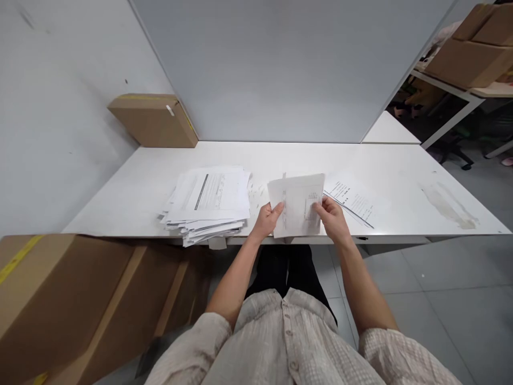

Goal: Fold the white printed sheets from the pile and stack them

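Between my two hands is a small stack of printed paper sheets [297, 206], raised at the table's front edge. My left hand [267, 220] pinches its left side, thumb on top. At the right side my right hand [332, 216] grips it the same way, thumb over the front face. How many sheets are in the stack I cannot tell. To the left lies a thick, uneven pile of printed papers [220, 195]. Right of my right hand, more printed sheets [352, 198] lie flat and slanted, partly behind the held stack.
The white table [401, 187] runs along a grey panel [280, 69]. A cardboard box [156, 120] leans in the back left corner. Large cardboard boxes [100, 299] stand at the lower left. Farther right, more boxes [468, 61] sit on another table.
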